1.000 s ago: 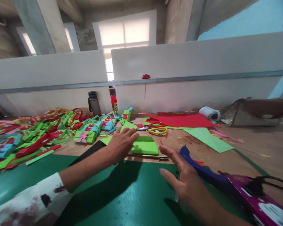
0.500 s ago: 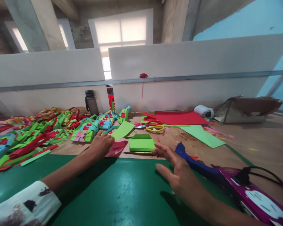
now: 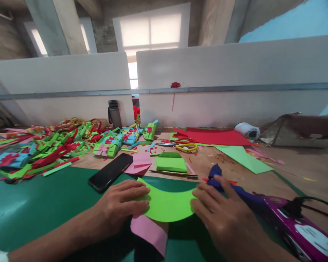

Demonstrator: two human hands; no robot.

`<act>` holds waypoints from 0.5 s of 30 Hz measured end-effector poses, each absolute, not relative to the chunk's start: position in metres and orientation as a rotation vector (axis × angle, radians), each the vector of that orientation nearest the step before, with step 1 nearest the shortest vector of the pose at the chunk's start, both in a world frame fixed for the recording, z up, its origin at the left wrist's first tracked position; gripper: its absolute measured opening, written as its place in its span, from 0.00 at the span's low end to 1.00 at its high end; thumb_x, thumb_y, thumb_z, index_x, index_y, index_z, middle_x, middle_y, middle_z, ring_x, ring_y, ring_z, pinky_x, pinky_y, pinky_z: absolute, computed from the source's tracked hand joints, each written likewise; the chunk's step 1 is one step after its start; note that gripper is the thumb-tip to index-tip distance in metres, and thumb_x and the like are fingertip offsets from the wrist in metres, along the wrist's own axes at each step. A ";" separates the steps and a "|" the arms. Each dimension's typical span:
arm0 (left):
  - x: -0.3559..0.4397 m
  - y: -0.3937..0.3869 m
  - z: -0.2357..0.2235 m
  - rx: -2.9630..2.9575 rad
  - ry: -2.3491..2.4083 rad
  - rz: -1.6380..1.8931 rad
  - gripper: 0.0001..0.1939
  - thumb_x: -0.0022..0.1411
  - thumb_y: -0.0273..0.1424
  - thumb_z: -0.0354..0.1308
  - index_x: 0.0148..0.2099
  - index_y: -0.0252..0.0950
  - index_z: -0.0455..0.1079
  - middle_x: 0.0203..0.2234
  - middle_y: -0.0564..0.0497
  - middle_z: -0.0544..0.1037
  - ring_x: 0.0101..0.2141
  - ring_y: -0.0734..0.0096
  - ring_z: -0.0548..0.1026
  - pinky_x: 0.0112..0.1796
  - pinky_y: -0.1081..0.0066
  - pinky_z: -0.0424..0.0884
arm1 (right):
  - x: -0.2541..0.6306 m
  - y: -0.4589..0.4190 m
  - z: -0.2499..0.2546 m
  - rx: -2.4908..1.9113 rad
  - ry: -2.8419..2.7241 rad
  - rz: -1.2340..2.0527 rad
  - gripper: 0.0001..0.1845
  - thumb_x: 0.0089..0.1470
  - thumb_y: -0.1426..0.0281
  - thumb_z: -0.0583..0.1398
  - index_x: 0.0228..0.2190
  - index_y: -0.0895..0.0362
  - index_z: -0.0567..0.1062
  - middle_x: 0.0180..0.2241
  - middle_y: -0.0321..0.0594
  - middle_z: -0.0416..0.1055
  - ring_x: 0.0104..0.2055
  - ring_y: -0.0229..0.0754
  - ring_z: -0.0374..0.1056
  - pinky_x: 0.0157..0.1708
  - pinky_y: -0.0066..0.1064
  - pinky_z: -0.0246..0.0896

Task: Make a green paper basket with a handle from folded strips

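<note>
A light green paper sheet (image 3: 168, 203) bows upward over the dark green mat (image 3: 43, 207), gripped at both ends. My left hand (image 3: 120, 205) pinches its left edge with curled fingers. My right hand (image 3: 224, 214) presses against its right edge, fingers closed on it. A pink paper piece (image 3: 150, 231) lies under the green sheet near my left hand. A black phone (image 3: 110, 176) lies on the mat just beyond my left hand.
A blue-and-purple glue gun (image 3: 265, 214) with a black cable lies right of my right hand. Folded green paper (image 3: 171, 163), a thin stick (image 3: 175, 174), yellow-handled scissors (image 3: 180, 146), red (image 3: 215, 137) and green sheets lie ahead. A heap of paper baskets (image 3: 51, 149) fills the left, with a bottle (image 3: 114, 114) behind.
Both hands drew back toward me and took hold of a green sheet, bending it into an arch. A pink piece came along with it. The phone is now uncovered.
</note>
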State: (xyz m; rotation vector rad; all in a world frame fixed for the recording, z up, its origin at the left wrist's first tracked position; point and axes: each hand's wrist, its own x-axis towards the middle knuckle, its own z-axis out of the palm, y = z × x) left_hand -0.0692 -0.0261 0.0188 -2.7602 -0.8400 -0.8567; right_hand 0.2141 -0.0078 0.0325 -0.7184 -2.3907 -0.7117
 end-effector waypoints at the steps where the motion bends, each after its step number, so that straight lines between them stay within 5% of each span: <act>1: -0.069 -0.025 0.019 -2.785 -0.873 -0.834 0.11 0.64 0.23 0.49 0.45 0.39 0.68 0.43 0.45 0.78 0.45 0.67 0.75 0.49 0.65 0.69 | 0.214 -0.010 0.030 -0.717 -2.412 -0.694 0.15 0.51 0.83 0.49 0.23 0.56 0.70 0.25 0.38 0.73 0.30 0.43 0.69 0.47 0.44 0.49; 4: -0.069 -0.022 0.022 -2.853 -0.963 -0.786 0.14 0.64 0.22 0.45 0.44 0.38 0.70 0.38 0.46 0.79 0.39 0.69 0.77 0.47 0.66 0.70 | 0.214 -0.015 0.023 -0.703 -2.431 -0.645 0.16 0.47 0.85 0.50 0.21 0.56 0.70 0.21 0.36 0.71 0.23 0.40 0.66 0.40 0.39 0.53; 10: -0.069 -0.022 0.020 -2.906 -1.000 -0.784 0.18 0.64 0.22 0.46 0.53 0.40 0.68 0.48 0.45 0.75 0.49 0.66 0.71 0.49 0.64 0.69 | 0.212 -0.015 0.019 -0.720 -2.526 -0.620 0.14 0.45 0.84 0.51 0.20 0.56 0.68 0.20 0.37 0.70 0.22 0.41 0.64 0.30 0.35 0.54; 15: -0.073 -0.020 0.026 -2.955 -1.187 -1.156 0.16 0.65 0.26 0.48 0.52 0.42 0.69 0.50 0.47 0.73 0.50 0.64 0.71 0.48 0.64 0.69 | 0.212 -0.014 0.017 -0.770 -2.583 -0.588 0.12 0.40 0.84 0.53 0.19 0.55 0.66 0.18 0.37 0.68 0.19 0.41 0.62 0.23 0.34 0.50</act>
